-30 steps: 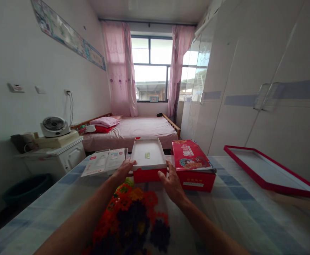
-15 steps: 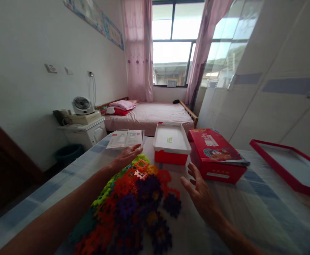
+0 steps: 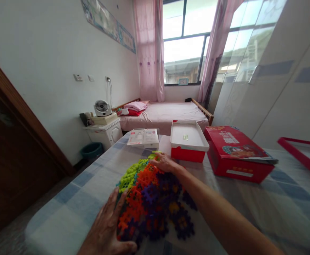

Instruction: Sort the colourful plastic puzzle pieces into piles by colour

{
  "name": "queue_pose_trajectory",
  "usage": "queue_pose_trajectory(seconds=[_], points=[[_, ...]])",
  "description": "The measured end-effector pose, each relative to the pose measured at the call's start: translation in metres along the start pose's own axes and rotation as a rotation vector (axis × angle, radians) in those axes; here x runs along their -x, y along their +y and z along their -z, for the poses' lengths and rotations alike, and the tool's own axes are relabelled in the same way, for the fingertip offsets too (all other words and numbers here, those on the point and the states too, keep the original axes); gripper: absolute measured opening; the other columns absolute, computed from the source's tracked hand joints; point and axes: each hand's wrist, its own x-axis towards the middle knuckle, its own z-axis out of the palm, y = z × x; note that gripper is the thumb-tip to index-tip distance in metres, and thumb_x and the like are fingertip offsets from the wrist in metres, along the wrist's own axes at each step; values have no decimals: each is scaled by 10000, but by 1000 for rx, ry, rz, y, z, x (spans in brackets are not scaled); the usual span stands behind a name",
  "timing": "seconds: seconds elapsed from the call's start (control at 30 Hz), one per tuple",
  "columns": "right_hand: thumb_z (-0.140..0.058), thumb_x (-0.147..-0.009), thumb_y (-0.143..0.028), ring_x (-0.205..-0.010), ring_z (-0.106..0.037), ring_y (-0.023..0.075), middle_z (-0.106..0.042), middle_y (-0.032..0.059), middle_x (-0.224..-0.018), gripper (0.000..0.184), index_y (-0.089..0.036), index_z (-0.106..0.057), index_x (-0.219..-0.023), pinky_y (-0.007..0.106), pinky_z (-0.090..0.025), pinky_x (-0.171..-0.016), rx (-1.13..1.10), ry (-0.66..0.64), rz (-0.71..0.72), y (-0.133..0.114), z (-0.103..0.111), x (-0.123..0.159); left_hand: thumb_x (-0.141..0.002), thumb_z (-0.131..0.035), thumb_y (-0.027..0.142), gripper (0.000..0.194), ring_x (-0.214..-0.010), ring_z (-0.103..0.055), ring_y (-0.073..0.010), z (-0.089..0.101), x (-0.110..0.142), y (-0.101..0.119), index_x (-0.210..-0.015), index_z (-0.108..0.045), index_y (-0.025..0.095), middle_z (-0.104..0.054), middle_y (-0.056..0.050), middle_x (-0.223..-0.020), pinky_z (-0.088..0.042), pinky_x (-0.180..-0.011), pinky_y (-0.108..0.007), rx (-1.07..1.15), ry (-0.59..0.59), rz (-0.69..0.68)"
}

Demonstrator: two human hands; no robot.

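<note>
A heap of interlocking plastic building pieces in yellow-green, orange and dark purple lies on the cloth-covered table. My left hand is open at the heap's near left edge, fingers spread and fingertips against the pieces. Stretched across the far end of the heap, my right hand has its thumb and fingers apart over the orange and yellow-green pieces. No piece is visibly gripped in it. Just beyond, a red box stands with a white tray-like lid on top, apart from both hands.
Right of it sits a larger red carton, then an upturned red-rimmed lid. White packaging lies at the table's far left. Beyond are a bed, a cabinet with a fan and a green bin.
Both hands have left the white-lidded box. My left hand came back to the heap's near left side; my right hand moved over its far end. The view has swung left.
</note>
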Motion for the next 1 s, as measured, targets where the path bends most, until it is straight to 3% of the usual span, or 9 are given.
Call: queue_pose_trajectory(seconds=[0.1, 0.23, 0.33, 0.4, 0.47, 0.53, 0.6, 0.73, 1.0], points=[[-590, -753, -487, -1026, -550, 275, -577, 108, -1141, 458, -227, -605, -1130, 417, -427, -877, 16, -14, 6, -2, -7, 0, -451, -771, 535, 1249, -1369, -145, -377, 0, -22, 12, -1455, -83, 250, -50, -160, -1523, -263, -1067, -526, 60, -18, -33], [-590, -771, -305, -991, -551, 198, -592, 49, -1051, 239, -244, -638, -997, 329, -412, -893, -8, 25, 172, 6, 5, 34, -440, -760, 583, 1248, -1374, -122, -376, 7, -45, 23, -1452, -138, 202, -66, -178, -1516, -214, -1085, -529, 149, -98, -111], [-524, -818, -242, -951, -564, 171, -597, 45, -1005, 192, -222, -626, -979, 296, -428, -874, -77, 79, 263, 15, 23, 64, -358, -772, 622, 1196, -1349, -191, -415, 37, -62, 25, -1406, -297, 296, -198, -137, -1495, -178, -1069, -591, 198, -278, -143], [-497, -841, -248, -964, -567, 173, -596, 44, -1037, 209, -234, -621, -1008, 305, -436, -882, -98, 110, 239, 21, 34, 81, -471, -720, 643, 929, -1319, -300, -387, 66, -84, 21, -1318, -425, 404, -367, -60, -1439, -203, -1064, -580, 243, -350, -158], [-495, -851, -280, -1055, -540, 192, -576, 44, -1129, 245, -259, -611, -1065, 334, -418, -940, -87, 158, 198, 28, 41, 94, -688, -562, 632, 619, -1242, -449, -303, 91, -120, 11, -1266, -486, 422, -508, 0, -1343, -316, -1046, -452, 336, -253, -81], [-505, -850, -318, -1154, -485, 208, -542, 36, -1216, 282, -282, -592, -1116, 357, -389, -995, -62, 219, 152, 37, 44, 104, -760, -447, 637, 581, -1210, -482, -273, 101, -169, -4, -1236, -542, 318, -554, -31, -1296, -315, -1047, -376, 325, 6, 45], [-497, -854, -336, -1197, -457, 210, -523, 31, -1255, 301, -294, -577, -1141, 366, -384, -1014, -32, 283, 104, 51, 42, 112, -741, -444, 645, 662, -1277, -399, -272, 95, -223, -21, -1246, -532, 226, -481, -74, -1363, -252, -1079, -344, 324, 144, 156], [-458, -869, -350, -1171, -504, 217, -549, 53, -1249, 312, -277, -588, -1143, 367, -442, -976, 40, 380, 57, 88, 27, 125, -649, -506, 668, 775, -1300, -344, -358, 64, -307, -53, -1230, -523, 156, -470, -171, -1351, -246, -1063, -443, 376, 138, 266], [-569, -796, -404, -1142, -542, 275, -587, 45, -1237, 389, -327, -605, -1176, 401, -494, -928, 194, 411, 106, 139, -6, 124, -474, -691, 609, 838, -1291, -377, -314, 23, -354, -62, -1148, -573, 124, -455, -181, -1366, -256, -1077, -352, 580, 75, 145]])
